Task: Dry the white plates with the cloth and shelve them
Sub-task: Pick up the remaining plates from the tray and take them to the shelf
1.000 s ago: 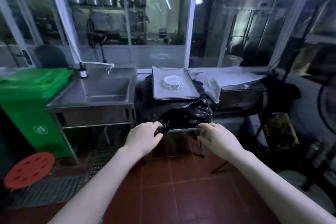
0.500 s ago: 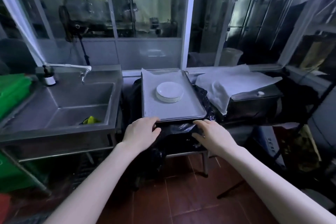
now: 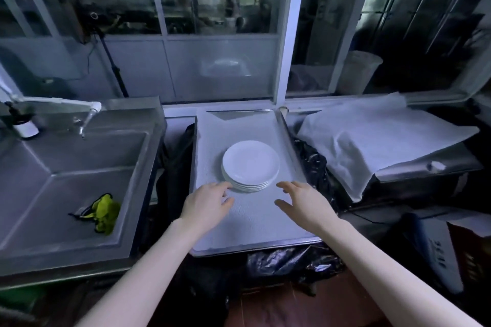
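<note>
A stack of white plates sits at the centre of the frame on a metal tray lined with a pale mesh sheet. Both hands are low over the tray's near half and neither holds anything. The left hand has its fingers loosely relaxed, with the fingertips at the stack's lower-left edge; whether they touch the rim cannot be told. The right hand is spread, fingers apart, just beside the stack's lower right and clear of it. The step in hand looks like taking up the plates, and drying has not yet begun. To do it well, the person would likely lift only the top plate, sliding a thumb over its rim and fingers under it. The other hand could steady the stack so it does not slide on the liner. Wet glaze is probably slippery, so a firm grip at opposite edges would serve better than a one-sided pinch. A cloth is needed first. A yellow-green rag lies in the sink at lower left, and a large white cloth drapes over a box at right. Which one is meant is unclear. Where the plates are to be shelved cannot be told from this view.
</note>
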The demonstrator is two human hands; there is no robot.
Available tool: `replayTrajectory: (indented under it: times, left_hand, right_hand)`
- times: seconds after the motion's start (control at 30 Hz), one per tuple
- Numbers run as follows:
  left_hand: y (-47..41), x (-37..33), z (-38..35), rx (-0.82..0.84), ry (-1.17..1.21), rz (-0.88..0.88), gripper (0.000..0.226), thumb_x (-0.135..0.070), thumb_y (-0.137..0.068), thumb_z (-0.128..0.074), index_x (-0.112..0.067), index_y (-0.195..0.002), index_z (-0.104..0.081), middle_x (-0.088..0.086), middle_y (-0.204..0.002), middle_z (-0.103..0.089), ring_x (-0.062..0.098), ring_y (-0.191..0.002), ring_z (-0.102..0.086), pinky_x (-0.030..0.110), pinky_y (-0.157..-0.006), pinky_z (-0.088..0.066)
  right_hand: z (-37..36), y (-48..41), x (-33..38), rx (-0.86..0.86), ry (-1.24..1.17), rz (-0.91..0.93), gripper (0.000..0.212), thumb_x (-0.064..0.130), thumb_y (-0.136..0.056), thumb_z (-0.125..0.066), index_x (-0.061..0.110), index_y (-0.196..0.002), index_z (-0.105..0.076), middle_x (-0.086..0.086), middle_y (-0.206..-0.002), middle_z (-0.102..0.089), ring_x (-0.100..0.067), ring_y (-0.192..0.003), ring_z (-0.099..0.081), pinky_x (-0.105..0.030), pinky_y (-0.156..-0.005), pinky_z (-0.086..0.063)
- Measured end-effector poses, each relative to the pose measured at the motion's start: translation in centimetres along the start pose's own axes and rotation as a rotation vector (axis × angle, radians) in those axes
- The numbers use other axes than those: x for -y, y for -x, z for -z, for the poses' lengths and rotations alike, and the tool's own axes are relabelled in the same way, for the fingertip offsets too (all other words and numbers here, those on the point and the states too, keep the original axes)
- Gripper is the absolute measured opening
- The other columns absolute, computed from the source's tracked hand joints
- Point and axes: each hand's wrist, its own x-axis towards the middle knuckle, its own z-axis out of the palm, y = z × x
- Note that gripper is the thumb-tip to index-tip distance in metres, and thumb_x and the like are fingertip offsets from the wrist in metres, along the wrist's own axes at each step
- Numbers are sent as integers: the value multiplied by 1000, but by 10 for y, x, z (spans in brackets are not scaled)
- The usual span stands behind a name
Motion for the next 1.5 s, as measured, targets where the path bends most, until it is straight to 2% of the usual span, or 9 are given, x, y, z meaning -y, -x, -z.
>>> replayTrajectory:
  times: [0.43,0.6,0.7,0.8,1.03,1.1,1.17,1.27,1.5]
  left_hand:
    - [-194,52,-81,109,74,161,68,-48,-90,-60,-24,-149,-36,-3,-149,-34,23,-135,-29,36,-103,-40]
    - [-229,70,-95,109,272,354,90,-43,-81,-73,-23,-154,-25,11,-148,-36,33,-136,-32,45,-109,-34]
    - [-241,81,-97,139,458,511,87,-45,-79,-75,-24,-150,-30,9,-136,-48,30,-125,-46,45,-100,-44]
    - [-249,84,-97,203,589,601,59,-42,-79,-76,-20,-129,-53,0,-113,-64,20,-101,-62,33,-77,-49]
    - [-252,80,-96,200,586,627,23,-37,-76,-78,-18,-84,-69,-6,-72,-72,-4,-61,-64,9,-40,-36]
    - [-254,80,-98,210,611,637,23,-36,-74,-80,-17,-84,-71,-7,-68,-72,-5,-58,-63,8,-40,-40]
    - [-256,79,-101,245,703,706,40,-34,-69,-84,-13,-98,-68,0,-85,-73,12,-72,-70,30,-58,-59]
    - [-258,79,-106,242,754,769,64,-39,-58,-87,-11,-109,-61,9,-102,-68,28,-85,-69,53,-62,-60]
    - [-241,73,-101,231,911,786,65,-40,-43,-87,-31,-97,-53,-9,-93,-70,9,-75,-70,30,-57,-55]
  right_hand:
    - [-54,-182,-66,138,-210,-255,60,38,-100,-55,18,-153,-33,-6,-149,-43,-28,-137,-39,-35,-107,-37]
    - [-80,-226,-74,149,-434,-423,74,42,-90,-68,23,-153,-33,-11,-144,-46,-31,-130,-47,-37,-102,-42]
    - [-93,-239,-73,115,-665,-601,80,49,-84,-73,24,-151,-36,-6,-147,-48,-25,-131,-50,-36,-102,-43]
    - [-107,-247,-75,123,-728,-684,73,55,-80,-74,23,-141,-48,-4,-134,-59,-23,-119,-57,-34,-92,-47]
    - [-114,-254,-67,40,-924,-889,56,54,-66,-86,19,-105,-65,4,-102,-71,-16,-94,-67,-40,-82,-56]
    - [-116,-257,-64,34,-942,-927,57,49,-65,-88,16,-104,-64,1,-103,-71,-21,-95,-67,-45,-86,-57]
    - [-116,-261,-62,37,-919,-949,58,43,-67,-90,11,-107,-63,-2,-104,-70,-25,-96,-67,-47,-87,-56]
    - [-114,-262,-60,18,-934,-972,55,38,-65,-91,10,-103,-62,-1,-99,-70,-22,-89,-68,-38,-74,-57]
    - [-98,-229,-54,-85,-1112,-1021,60,38,-51,-96,19,-99,-64,4,-94,-73,-17,-84,-71,-31,-64,-54]
